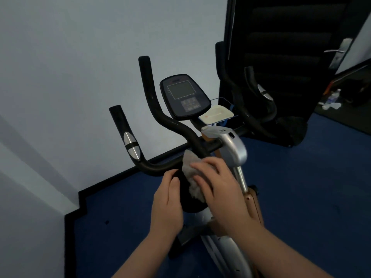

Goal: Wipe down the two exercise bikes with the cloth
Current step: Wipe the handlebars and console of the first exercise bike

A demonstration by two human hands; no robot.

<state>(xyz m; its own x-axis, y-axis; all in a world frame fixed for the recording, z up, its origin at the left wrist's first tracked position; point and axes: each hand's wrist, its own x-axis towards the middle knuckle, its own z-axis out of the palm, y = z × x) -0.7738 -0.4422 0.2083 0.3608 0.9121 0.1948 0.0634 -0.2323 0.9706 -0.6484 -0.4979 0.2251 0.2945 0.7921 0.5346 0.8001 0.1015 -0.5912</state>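
Cloth [192,175], grey and crumpled, lies on the bike [230,149] handlebar's lower bend under the right hand [218,183], whose loosely spread fingers press it there. Left hand [166,199] curls round the black bar beside it.

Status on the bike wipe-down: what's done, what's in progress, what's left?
Done: nothing can be confirmed; no wiped surface shows a visible difference. In hand: the right hand presses the cloth against the handlebar near the stem, while the left hand holds the black part below it. Left: the console looks untouched, and only one bike is clearly in view.
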